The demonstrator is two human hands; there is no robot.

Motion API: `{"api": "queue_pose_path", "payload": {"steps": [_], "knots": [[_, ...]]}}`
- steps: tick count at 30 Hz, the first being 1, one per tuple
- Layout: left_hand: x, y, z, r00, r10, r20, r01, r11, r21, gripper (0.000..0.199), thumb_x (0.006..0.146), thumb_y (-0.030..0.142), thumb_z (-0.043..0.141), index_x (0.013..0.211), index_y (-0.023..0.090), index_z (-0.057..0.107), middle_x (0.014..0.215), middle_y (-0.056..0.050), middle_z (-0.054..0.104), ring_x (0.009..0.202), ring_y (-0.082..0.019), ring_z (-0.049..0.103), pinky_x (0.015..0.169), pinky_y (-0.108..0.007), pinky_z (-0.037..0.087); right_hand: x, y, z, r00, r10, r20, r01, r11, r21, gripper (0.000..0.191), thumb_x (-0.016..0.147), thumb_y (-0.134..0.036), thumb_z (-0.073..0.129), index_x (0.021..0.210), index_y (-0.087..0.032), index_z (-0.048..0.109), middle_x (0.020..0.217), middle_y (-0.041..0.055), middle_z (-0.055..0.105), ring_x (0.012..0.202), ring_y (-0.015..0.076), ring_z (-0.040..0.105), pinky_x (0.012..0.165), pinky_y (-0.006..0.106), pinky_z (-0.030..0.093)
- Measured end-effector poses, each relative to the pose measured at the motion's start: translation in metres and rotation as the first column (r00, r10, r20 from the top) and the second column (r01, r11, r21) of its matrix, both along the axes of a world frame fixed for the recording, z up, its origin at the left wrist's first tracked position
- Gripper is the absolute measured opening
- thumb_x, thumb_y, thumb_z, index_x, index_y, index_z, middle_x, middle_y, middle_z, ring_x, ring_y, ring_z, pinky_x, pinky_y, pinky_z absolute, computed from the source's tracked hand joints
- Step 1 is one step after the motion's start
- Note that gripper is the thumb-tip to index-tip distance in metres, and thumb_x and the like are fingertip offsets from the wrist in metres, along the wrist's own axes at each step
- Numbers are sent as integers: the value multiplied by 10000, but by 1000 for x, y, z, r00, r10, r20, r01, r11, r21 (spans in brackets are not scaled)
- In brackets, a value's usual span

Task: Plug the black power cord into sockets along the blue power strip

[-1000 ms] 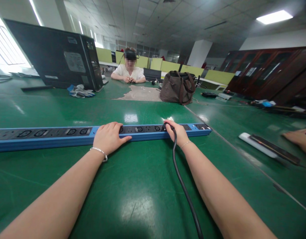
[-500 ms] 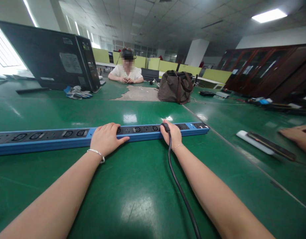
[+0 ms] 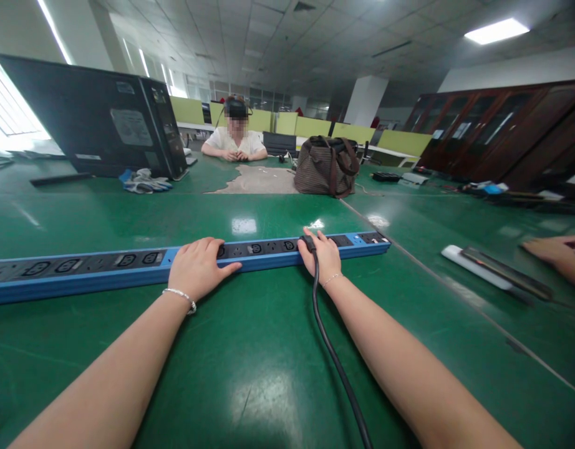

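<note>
A long blue power strip (image 3: 95, 267) with a row of black sockets lies across the green table. My left hand (image 3: 197, 268) is wrapped over the strip left of its middle, thumb along the near side, gripping it. Farther right, my right hand (image 3: 322, 255) grips a black power plug (image 3: 308, 242) at the strip's sockets. How far the plug sits in a socket cannot be seen, as fingers cover it. From the plug a black cable (image 3: 327, 337) runs down toward me over the table.
A black computer case (image 3: 100, 118) stands at the back left, with gloves (image 3: 144, 181) by it. A brown bag (image 3: 322, 167) sits at the back. Across the table sits a person (image 3: 235, 137). On the right are a white and dark bar (image 3: 479, 265) and another person's hands (image 3: 554, 249).
The view has tilted slightly, so the scene sits a little lower. Both hands keep their places on the strip and plug.
</note>
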State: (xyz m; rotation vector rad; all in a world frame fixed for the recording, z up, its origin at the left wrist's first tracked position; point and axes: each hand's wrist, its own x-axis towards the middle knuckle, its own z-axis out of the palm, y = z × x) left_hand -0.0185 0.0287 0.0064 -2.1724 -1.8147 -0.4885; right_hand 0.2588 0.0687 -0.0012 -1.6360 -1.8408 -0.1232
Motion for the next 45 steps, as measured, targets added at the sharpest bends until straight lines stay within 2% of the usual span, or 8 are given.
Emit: {"api": "queue_pose_path", "payload": {"steps": [8, 14, 16, 18, 21, 31, 39, 45], "knots": [[0, 1, -1, 1000, -2, 0, 2, 1000, 2, 612, 784, 650, 441, 1162, 178, 536, 1160, -138, 609, 1095, -291, 545, 932, -426, 392, -3, 1, -5, 998, -31, -46, 32, 999, 25, 376, 872, -389, 479, 1190, -238, 612, 1166, 78, 662, 1200, 252, 524, 1048, 463, 294], [0, 0, -1, 1000, -4, -1, 4, 1000, 14, 637, 785, 648, 449, 1166, 144, 529, 1157, -146, 605, 1096, -293, 546, 940, -424, 386, -3, 9, -11, 971, 59, -232, -41, 996, 83, 333, 860, -390, 469, 1096, -237, 647, 1114, 49, 686, 1130, 220, 574, 1041, 425, 300], [0, 0, -1, 1000, 2, -8, -2, 1000, 12, 626, 788, 648, 445, 1165, 155, 529, 1162, -141, 605, 1102, -289, 544, 945, -418, 382, 0, 13, -4, 897, 87, -433, -47, 994, 102, 365, 856, -423, 449, 1094, -226, 643, 1087, 48, 695, 1063, 206, 609, 993, 382, 372], [0, 0, -2, 1000, 4, -10, -4, 1000, 11, 628, 789, 650, 442, 1169, 158, 526, 1167, -141, 604, 1105, -289, 542, 946, -417, 380, 6, 16, 6, 746, 102, -658, -14, 990, 137, 422, 867, -452, 392, 1118, -202, 622, 1081, 54, 696, 1005, 188, 632, 911, 339, 446], [0, 0, -2, 1000, 5, -11, -5, 1000, 10, 635, 790, 652, 439, 1176, 155, 521, 1167, -141, 604, 1101, -291, 544, 939, -420, 383, 22, 19, 18, 588, 95, -804, 71, 983, 169, 467, 870, -447, 339, 1111, -162, 620, 1068, 70, 698, 1007, 177, 629, 916, 331, 455], [1, -1, 0, 1000, 8, -20, -8, 1000, 8, 649, 786, 663, 436, 1169, 147, 528, 1144, -143, 612, 1087, -292, 551, 931, -420, 391, 59, 18, 20, 661, -7, -750, 160, 978, 132, 500, 865, -468, 368, 1114, -136, 647, 1003, 89, 717, 1046, 198, 610, 978, 363, 412], [0, 1, -1, 1000, -6, 20, 6, 1000, -4, 654, 773, 661, 450, 1167, 147, 540, 1144, -149, 612, 1093, -304, 544, 926, -436, 389, 96, 31, 13, 513, -3, -858, 232, 963, 135, 445, 850, -429, 403, 1079, -140, 653, 961, 81, 725, 969, 186, 653, 921, 338, 466], [0, 2, 0, 1000, -3, 11, 3, 1000, -13, 666, 771, 666, 445, 1169, 141, 542, 1130, -153, 617, 1080, -305, 548, 919, -435, 392, 116, 39, -2, 645, 10, -764, 135, 983, 127, 403, 819, -444, 485, 1028, -164, 686, 905, 65, 735, 932, 197, 664, 922, 363, 472]]}}
